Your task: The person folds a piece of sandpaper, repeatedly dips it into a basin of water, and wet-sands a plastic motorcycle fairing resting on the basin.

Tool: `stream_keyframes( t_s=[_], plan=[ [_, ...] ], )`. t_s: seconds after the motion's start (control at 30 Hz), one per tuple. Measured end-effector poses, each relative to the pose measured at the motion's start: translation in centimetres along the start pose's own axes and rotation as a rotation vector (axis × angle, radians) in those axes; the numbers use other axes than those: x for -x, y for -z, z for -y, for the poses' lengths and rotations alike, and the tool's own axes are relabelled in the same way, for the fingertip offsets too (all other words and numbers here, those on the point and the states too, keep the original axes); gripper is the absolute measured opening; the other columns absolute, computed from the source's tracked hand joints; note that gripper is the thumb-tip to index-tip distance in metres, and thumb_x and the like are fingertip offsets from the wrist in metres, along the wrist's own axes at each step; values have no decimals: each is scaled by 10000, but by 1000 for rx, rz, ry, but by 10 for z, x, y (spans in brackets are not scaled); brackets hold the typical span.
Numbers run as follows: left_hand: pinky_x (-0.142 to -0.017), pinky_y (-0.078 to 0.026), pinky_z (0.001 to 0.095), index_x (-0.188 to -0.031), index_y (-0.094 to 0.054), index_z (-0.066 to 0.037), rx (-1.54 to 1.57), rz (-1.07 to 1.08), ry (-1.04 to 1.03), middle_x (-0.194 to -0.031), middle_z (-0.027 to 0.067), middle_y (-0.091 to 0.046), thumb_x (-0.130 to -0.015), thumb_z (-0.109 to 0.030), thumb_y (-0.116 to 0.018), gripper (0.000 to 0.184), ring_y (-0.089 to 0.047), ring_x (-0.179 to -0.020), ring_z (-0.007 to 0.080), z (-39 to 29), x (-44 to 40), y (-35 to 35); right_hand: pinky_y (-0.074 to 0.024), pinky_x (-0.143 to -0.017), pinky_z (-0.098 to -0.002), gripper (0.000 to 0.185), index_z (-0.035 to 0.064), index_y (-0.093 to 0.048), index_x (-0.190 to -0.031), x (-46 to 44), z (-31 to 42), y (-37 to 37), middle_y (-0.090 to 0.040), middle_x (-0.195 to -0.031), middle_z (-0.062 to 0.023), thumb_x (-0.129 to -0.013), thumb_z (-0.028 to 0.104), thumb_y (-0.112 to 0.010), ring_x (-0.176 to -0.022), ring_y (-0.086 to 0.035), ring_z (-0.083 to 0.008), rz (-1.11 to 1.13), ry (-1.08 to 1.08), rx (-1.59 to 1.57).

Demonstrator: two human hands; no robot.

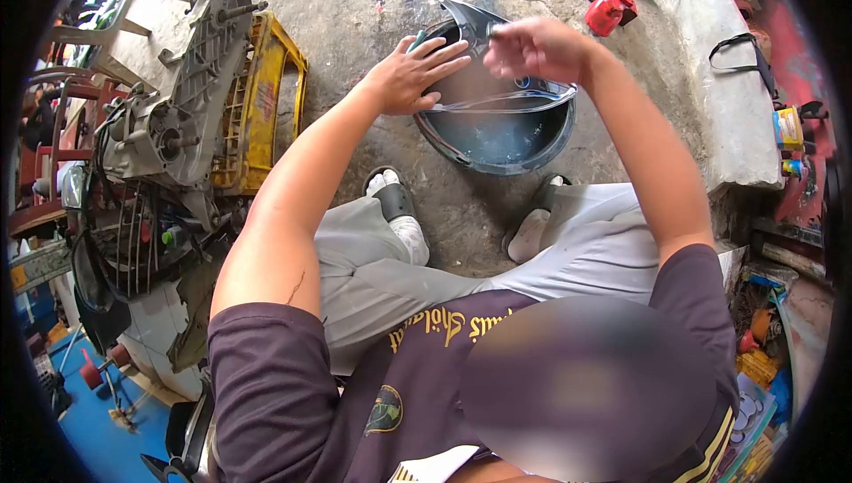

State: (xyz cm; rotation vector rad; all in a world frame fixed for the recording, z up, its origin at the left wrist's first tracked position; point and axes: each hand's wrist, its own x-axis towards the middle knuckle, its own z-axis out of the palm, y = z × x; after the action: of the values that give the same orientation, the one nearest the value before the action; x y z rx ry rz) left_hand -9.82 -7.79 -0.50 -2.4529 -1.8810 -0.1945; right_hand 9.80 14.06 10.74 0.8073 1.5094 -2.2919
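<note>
A round dark basin (497, 165) with liquid in it stands on the floor in front of my feet. Across its far part lies a dark, glossy curved panel (466, 88) with a pointed upper end and a pale, shiny near edge. My left hand (419, 75) rests on the panel's left side, fingers spread, with a small teal thing beside its upper fingers. Over the panel's right side is my right hand (532, 48), blurred, its fingers partly curled. Whether it holds anything is hidden by the blur.
At left, an engine casing (177, 119) leans by a yellow crate (262, 101). A red object (608, 8) sits beyond the basin to the right. A raised concrete ledge (723, 92) runs along the right, with a small can (787, 128) beside it.
</note>
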Motion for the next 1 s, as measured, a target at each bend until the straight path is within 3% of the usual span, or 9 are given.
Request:
stream_keyframes(
  t_s=[0.1,0.23,0.27,0.53,0.73,0.8,0.93,1.0],
  plan=[
    [-1222,-309,596,-1717,-252,-216,-3,-19,-4,-1793,35,-230,-909,-351,-660,915,-328,-1578,324,0,0,-1,-626,-936,-405,295,-16,-725,-1079,-14,32,6,-801,-1046,-171,-1088,258,-615,-949,-780,-241,-95,79,83],
    [-1223,-314,589,-1713,-266,-213,3,-35,-5,-1789,36,-241,-912,-348,-652,899,-340,-1571,326,-1,1,-1,-630,-984,-382,302,-27,-712,-1094,-13,63,-10,-781,-1143,-216,-1108,248,-586,-1079,-775,-289,-301,152,190],
    [-1223,-314,589,-1713,-266,-213,2,-36,-2,-1789,36,-241,-912,-348,-652,899,-340,-1571,326,0,1,0,-628,-997,-373,319,-28,-709,-1111,-18,67,-6,-768,-1186,-231,-1118,260,-572,-1136,-760,-311,-286,150,208],
    [-1220,-323,584,-1711,-270,-209,14,-51,-12,-1785,37,-253,-908,-331,-647,895,-362,-1558,327,0,1,-1,-614,-1012,-361,371,-42,-688,-1206,-29,73,-7,-764,-1210,-217,-1127,297,-558,-1128,-755,-300,-252,219,347],
    [-1222,-327,580,-1713,-264,-215,-2,-39,-1,-1786,31,-252,-908,-326,-645,897,-362,-1560,324,-1,1,0,-586,-1032,-373,389,-38,-683,-1237,-46,73,6,-765,-1223,-195,-1131,312,-549,-1109,-757,-253,-252,219,369],
    [-1222,-330,579,-1713,-263,-216,-1,-36,2,-1786,31,-251,-908,-326,-645,898,-363,-1560,323,-2,1,0,-483,-1145,-507,475,-40,-554,-1486,-59,73,13,-636,-1442,-269,-1134,277,-520,-1344,-619,-369,-184,190,328],
    [-1216,-337,577,-1714,-261,-217,-4,-38,3,-1786,32,-251,-908,-328,-646,900,-364,-1558,321,-2,1,0,-478,-1131,-469,469,-35,-530,-1502,-54,71,3,-626,-1455,-230,-1154,273,-469,-1333,-617,-344,-194,217,341],
    [-1204,-347,601,-1708,-275,-222,-6,-49,1,-1786,19,-251,-919,-343,-644,880,-374,-1548,306,-1,1,-1,-576,-1006,-362,397,-14,-701,-1230,-32,63,-19,-778,-1191,-156,-1138,331,-526,-1070,-754,-225,-370,364,508]
  ],
)
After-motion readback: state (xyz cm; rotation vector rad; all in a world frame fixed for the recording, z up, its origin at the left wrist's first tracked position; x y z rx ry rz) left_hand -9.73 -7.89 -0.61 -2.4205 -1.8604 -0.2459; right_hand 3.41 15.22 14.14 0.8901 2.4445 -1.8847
